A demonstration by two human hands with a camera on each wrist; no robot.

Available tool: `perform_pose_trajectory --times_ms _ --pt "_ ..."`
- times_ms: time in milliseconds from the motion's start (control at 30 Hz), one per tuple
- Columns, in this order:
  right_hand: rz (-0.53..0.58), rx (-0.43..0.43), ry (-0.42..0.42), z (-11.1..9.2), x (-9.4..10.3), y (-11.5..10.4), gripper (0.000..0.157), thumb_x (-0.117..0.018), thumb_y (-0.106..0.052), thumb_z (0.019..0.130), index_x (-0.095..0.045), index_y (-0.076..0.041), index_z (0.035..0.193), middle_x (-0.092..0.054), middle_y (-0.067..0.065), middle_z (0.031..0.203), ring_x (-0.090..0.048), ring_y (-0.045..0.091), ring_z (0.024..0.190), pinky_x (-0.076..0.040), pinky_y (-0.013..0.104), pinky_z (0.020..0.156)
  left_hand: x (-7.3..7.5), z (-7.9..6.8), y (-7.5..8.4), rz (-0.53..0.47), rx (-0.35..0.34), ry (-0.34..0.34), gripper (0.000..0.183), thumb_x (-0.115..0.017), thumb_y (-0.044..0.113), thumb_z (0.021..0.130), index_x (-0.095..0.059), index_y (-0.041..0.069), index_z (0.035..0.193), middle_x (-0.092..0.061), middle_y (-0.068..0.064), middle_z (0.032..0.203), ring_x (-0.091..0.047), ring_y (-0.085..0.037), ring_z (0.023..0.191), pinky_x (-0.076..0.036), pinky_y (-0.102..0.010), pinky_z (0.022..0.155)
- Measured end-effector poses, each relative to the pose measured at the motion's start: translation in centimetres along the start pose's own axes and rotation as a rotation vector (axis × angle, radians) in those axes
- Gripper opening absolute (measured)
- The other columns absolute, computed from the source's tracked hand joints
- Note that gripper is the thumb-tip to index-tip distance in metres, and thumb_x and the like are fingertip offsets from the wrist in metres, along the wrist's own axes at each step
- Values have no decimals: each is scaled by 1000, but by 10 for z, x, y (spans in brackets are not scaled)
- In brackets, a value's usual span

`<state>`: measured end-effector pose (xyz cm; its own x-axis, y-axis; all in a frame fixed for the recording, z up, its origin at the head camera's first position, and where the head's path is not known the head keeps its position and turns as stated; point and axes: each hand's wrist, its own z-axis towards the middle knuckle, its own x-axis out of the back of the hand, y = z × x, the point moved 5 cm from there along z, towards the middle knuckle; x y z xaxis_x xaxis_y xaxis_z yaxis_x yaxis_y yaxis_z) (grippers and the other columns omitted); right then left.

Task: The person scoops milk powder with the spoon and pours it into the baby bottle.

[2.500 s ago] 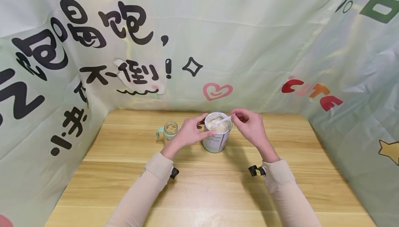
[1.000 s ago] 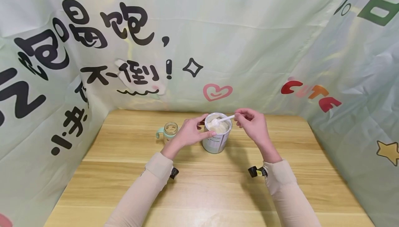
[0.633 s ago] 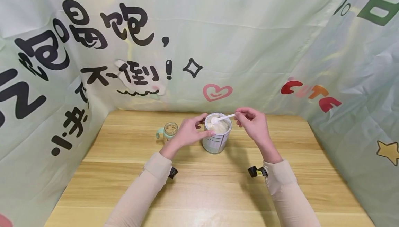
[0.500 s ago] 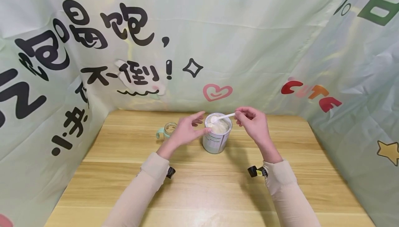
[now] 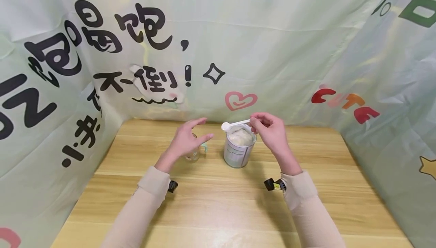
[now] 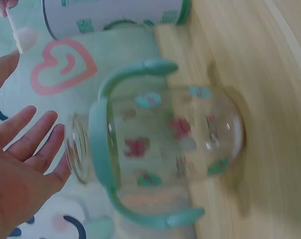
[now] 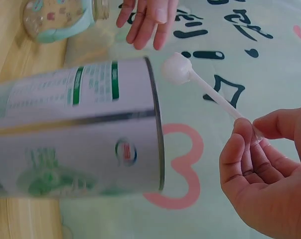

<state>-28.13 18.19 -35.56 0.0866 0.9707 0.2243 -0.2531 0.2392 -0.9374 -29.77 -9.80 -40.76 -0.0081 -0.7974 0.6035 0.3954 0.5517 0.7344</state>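
Observation:
A milk powder tin (image 5: pixel 235 157) stands upright on the table, its mouth uncovered and pale powder (image 5: pixel 240 137) inside. My right hand (image 5: pixel 272 131) pinches the handle end of a white measuring scoop (image 5: pixel 235 124). The scoop's bowl is above the tin's left rim, clear of the powder; in the right wrist view the scoop (image 7: pixel 177 68) looks heaped white. My left hand (image 5: pixel 184 141) has its fingers spread, over a clear baby bottle (image 5: pixel 192 156) with mint-green handles. In the left wrist view the bottle (image 6: pixel 155 137) has no lid, and the fingers lie beside its neck; contact is unclear.
The wooden table (image 5: pixel 218 210) ends at a printed cloth backdrop (image 5: pixel 272 51) behind and at both sides. A small black device (image 5: pixel 173 186) sits at the left wrist and another device (image 5: pixel 272 184) at the right.
My left hand has let go of the tin and moved left to the bottle. The scoop has risen out of the powder to above the rim. The bottle's handle now shows on its right.

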Motion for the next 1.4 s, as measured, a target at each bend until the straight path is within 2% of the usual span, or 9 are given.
perform_pose_trajectory --times_ms 200,433,533,667,867,933,1133,1333,1400 --pt "32 23 -41 3 -20 -6 17 -70 -7 99 -74 6 109 -73 -3 80 -66 8 69 -59 20 66 10 -6 -15 -3 11 -31 74 -84 43 90 -57 11 151 -62 -11 151 -55 -34 143 -41 -53 123" --pt "59 29 -83 4 -45 -5 19 -70 -5 99 -72 10 109 -76 14 84 -68 8 67 -60 21 66 16 -14 -33 15 28 -43 77 -85 42 89 -56 8 151 -62 -15 150 -56 -38 141 -43 -58 120" --pt "50 34 -102 3 -55 -3 18 -70 -6 99 -73 10 109 -75 15 84 -69 9 69 -61 22 67 19 -18 -39 16 34 -52 78 -85 43 89 -56 7 151 -62 -18 149 -57 -40 139 -45 -61 118" --pt "31 45 -137 2 -68 -2 19 -70 -7 100 -73 8 109 -75 14 84 -72 16 72 -62 23 69 22 -24 -45 11 52 -68 78 -85 41 88 -55 7 152 -62 -20 148 -59 -42 136 -47 -62 114" --pt "16 54 -161 1 -82 -4 16 -70 -8 99 -74 4 109 -74 28 93 -73 36 77 -60 21 67 23 -31 -55 30 84 -89 80 -85 41 88 -53 8 154 -62 -21 148 -63 -42 131 -56 -57 105" --pt "14 52 -166 1 -87 -4 15 -70 -9 99 -75 3 108 -75 28 92 -72 35 77 -60 21 66 23 -33 -59 29 91 -86 80 -85 40 88 -53 8 154 -62 -20 149 -63 -42 131 -56 -56 106" --pt "5 49 -183 1 -99 -1 14 -70 -8 99 -76 2 107 -76 12 84 -70 15 70 -59 22 65 24 -37 -68 51 99 -80 79 -85 41 89 -55 5 152 -61 -20 149 -62 -42 133 -51 -56 112" --pt "-20 69 -201 0 -110 0 14 -69 -7 99 -76 2 107 -76 11 83 -71 23 72 -54 20 61 21 -39 -73 68 117 -63 70 -84 40 90 -61 8 148 -66 -20 143 -64 -40 131 -52 -57 111" --pt "-33 73 -204 0 -112 0 14 -69 -8 99 -76 2 107 -76 12 84 -70 20 71 -52 19 59 21 -40 -72 69 122 -58 69 -84 40 90 -62 8 147 -67 -20 142 -65 -40 129 -52 -57 110"
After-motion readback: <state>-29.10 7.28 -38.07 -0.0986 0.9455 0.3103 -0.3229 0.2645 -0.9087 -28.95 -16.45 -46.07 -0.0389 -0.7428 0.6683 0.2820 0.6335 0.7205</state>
